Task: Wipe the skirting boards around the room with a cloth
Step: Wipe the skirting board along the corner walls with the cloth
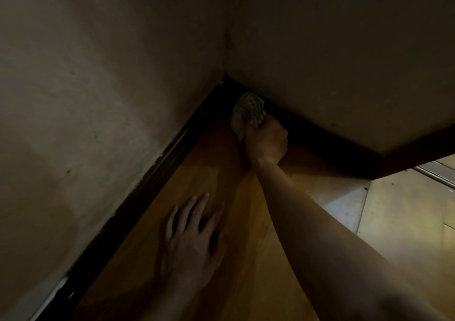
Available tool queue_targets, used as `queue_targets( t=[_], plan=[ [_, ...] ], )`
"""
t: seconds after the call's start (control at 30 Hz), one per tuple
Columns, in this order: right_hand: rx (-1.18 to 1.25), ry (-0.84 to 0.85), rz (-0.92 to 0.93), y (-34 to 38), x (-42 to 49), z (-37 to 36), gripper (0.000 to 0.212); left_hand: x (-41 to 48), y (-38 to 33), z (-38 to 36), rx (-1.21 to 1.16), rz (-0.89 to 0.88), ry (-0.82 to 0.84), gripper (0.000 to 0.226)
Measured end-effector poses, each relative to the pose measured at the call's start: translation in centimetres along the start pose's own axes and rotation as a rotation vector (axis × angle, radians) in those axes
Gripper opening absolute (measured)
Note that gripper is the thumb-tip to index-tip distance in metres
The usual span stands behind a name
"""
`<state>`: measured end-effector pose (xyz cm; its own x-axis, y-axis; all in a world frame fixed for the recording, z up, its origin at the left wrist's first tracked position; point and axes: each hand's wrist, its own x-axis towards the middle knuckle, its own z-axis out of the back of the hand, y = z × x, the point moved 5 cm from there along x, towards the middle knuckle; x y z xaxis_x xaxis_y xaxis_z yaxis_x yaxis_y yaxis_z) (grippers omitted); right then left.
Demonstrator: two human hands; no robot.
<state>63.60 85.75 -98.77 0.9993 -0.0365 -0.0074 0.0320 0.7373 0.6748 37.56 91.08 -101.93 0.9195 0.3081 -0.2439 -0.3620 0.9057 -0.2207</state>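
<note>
I look down into a dim corner where two plain beige walls meet. The left wall (86,99) carries a few small dark specks; the right wall (344,50) ends at an outer edge on my right. Under me lies an orange-brown wooden floor (209,173). Past that edge, a pale floor patch (344,205) and a metal track (433,175) catch brighter light.

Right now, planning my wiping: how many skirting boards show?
3: left-wall board, back-wall board by the cloth, board past the right corner. More may lie outside view.
</note>
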Motion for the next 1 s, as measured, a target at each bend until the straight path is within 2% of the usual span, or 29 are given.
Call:
queue_targets(
  t=[0.1,0.3,0.43,0.57,0.63,0.73,0.87,1.0],
  plan=[
    [-0.009,-0.025,-0.064,-1.8,-0.2,0.2,0.031,0.1,0.0,0.2,-0.02,0.0,0.002,0.065],
    [-0.017,-0.052,-0.06,-2.3,0.1,1.0,0.037,0.5,-0.2,0.4,0.009,-0.014,0.03,0.061],
    [-0.025,-0.124,-0.123,-5.9,-0.6,3.7,0.031,3.1,-1.2,1.3,0.12,-0.223,0.178,0.066],
    [-0.004,-0.098,-0.113,-5.6,-0.6,3.6,0.032,5.7,-2.4,2.6,0.245,-0.434,0.276,0.072],
    [-0.006,-0.069,-0.12,-4.6,-0.4,3.0,0.039,7.0,-2.8,3.0,0.286,-0.473,0.266,0.072],
    [-0.004,-0.083,-0.134,-4.6,-0.5,3.2,0.051,7.6,-2.8,2.3,0.241,-0.442,0.22,0.07],
    [0.012,-0.179,-0.11,-6.1,-0.7,4.1,0.041,7.1,-2.6,1.1,0.163,-0.402,0.086,0.064],
    [-0.028,-0.084,-0.056,-4.8,0.0,3.2,0.048,7.2,-2.7,1.0,0.124,-0.424,0.024,0.063]
  ],
)
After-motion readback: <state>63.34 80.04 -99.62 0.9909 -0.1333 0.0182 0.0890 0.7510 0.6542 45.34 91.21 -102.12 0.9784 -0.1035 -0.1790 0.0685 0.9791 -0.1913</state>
